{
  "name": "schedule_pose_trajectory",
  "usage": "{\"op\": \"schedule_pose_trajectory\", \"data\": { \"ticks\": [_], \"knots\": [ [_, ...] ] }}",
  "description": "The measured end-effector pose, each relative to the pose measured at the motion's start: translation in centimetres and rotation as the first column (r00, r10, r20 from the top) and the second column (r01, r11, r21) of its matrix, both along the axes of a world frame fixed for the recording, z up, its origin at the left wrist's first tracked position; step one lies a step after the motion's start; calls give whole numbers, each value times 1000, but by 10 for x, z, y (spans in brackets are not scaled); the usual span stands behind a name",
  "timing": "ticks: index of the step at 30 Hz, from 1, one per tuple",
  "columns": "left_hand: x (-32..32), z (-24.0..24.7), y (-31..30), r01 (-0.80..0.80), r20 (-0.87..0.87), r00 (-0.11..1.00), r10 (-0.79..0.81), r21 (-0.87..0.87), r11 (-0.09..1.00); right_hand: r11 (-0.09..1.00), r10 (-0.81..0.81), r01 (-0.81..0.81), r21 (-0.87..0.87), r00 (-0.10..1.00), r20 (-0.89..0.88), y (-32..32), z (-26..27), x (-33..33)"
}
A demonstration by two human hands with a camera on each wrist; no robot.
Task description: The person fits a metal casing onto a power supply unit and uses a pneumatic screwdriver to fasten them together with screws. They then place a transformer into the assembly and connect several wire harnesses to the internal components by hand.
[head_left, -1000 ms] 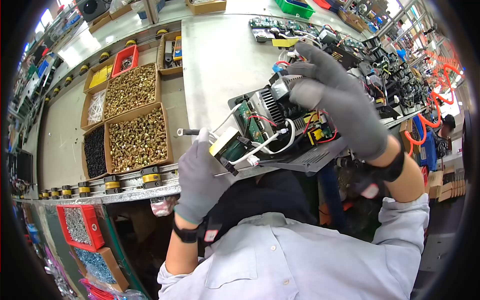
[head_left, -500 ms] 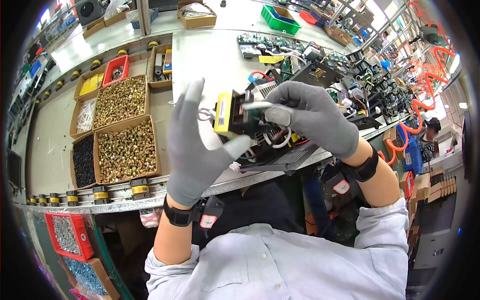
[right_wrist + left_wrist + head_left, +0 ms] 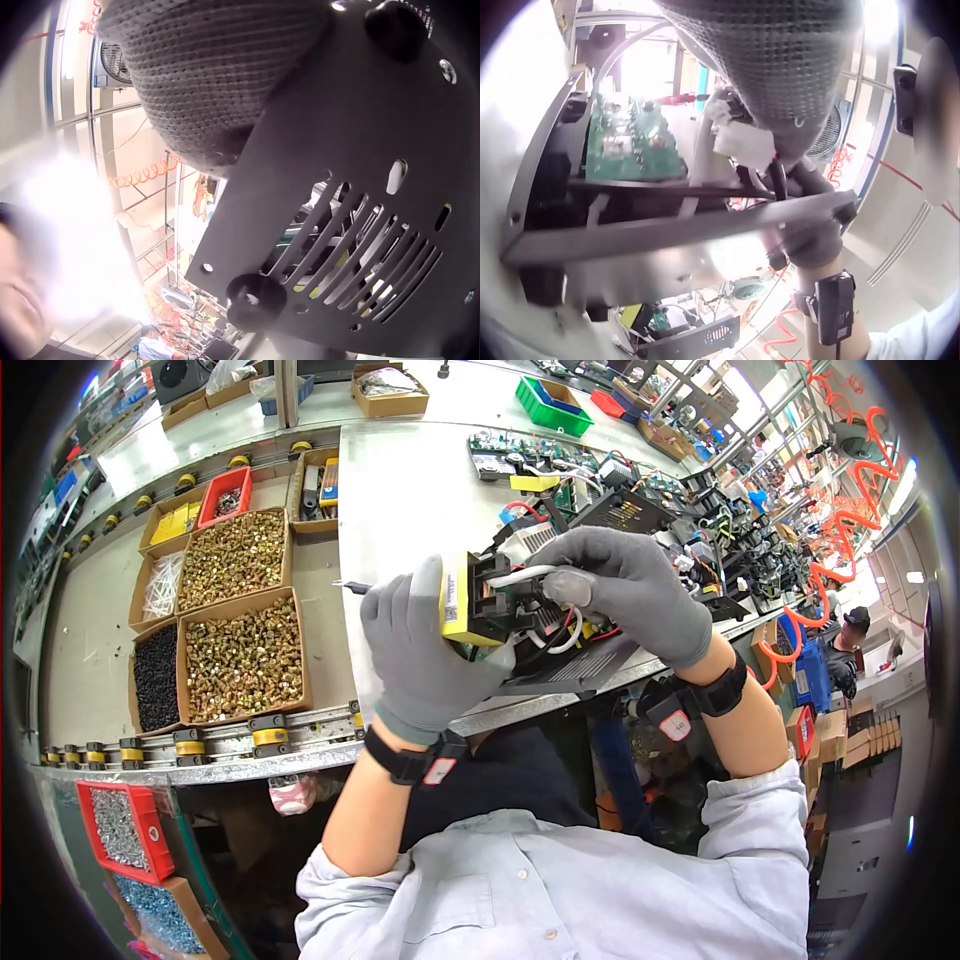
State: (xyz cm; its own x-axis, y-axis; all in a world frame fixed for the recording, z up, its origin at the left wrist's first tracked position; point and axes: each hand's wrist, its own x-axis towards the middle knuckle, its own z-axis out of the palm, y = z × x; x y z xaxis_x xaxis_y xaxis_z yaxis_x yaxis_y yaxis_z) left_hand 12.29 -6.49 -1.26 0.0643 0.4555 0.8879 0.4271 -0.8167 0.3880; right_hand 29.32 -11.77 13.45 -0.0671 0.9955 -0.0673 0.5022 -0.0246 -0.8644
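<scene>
Draws the spread left hand [image 3: 430, 650] half-closed against the yellow block [image 3: 457, 605] near the vented panel [image 3: 575, 670], cannot tell whether gripping, while pinching the white cable [image 3: 518, 575] in the right hand [image 3: 635, 595], seemingly steadying both.

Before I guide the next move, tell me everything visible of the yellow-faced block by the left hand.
The yellow-faced block is boxy, its yellow side bearing a pale label with print too small to read. Another side is black and plastic-looking, with projecting parts. It sits roughly upright between the hands, yellow side toward the left hand, which grips it. A white cable, pinched by the right hand, passes by its black side; whether it joins there is unclear. Its underside is hidden.
</scene>
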Motion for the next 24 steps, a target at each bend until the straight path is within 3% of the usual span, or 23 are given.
{"op": "schedule_pose_trajectory", "data": {
  "ticks": [1,3,5,7,9,11,12,13,15,16,17,19,20,21,24],
  "knots": [
    [-7,6,2,0,5,1000,0,1,1000,1000,0,0,1,1000,5,0,-3,2],
    [-20,20,5,188,-103,976,-194,-69,980,996,-34,32,78,999,25,-1,-6,4],
    [-34,36,7,232,-125,964,-234,-34,972,995,-18,20,102,1000,-25,-1,-7,5],
    [-46,47,7,425,-236,847,-476,-238,873,988,30,-25,152,999,-29,1,-13,10],
    [-48,51,8,458,-261,809,-526,-281,843,991,32,-26,135,998,-47,3,-10,7],
    [-48,51,8,611,-57,693,-719,-483,627,988,43,-41,147,999,-9,10,-11,1],
    [-47,50,6,612,-59,691,-720,-483,627,988,41,-39,148,999,-11,13,-13,-1],
    [-46,47,4,705,181,630,-755,-540,459,967,113,-133,216,988,103,17,-14,-2],
    [-42,35,-2,856,625,439,-645,-508,91,891,220,-328,313,917,333,22,-17,-5],
    [-41,26,0,877,643,423,-638,-467,112,903,259,-354,243,901,348,21,-15,-10],
    [-44,21,-3,919,784,346,-516,-395,16,904,255,-349,248,904,344,21,-17,-11],
    [-44,17,-20,944,906,325,-271,-328,37,878,264,-427,219,811,522,22,-24,-14],
    [-45,3,-13,984,929,161,-333,-175,-12,893,244,-404,200,807,537,19,-23,-18],
    [-41,-3,-21,972,943,209,-259,-171,161,889,249,-409,206,809,533,16,-21,-21],
    [-39,-2,-15,954,955,189,-227,-124,272,859,247,-409,309,858,450,9,-18,-30]
  ]
}}
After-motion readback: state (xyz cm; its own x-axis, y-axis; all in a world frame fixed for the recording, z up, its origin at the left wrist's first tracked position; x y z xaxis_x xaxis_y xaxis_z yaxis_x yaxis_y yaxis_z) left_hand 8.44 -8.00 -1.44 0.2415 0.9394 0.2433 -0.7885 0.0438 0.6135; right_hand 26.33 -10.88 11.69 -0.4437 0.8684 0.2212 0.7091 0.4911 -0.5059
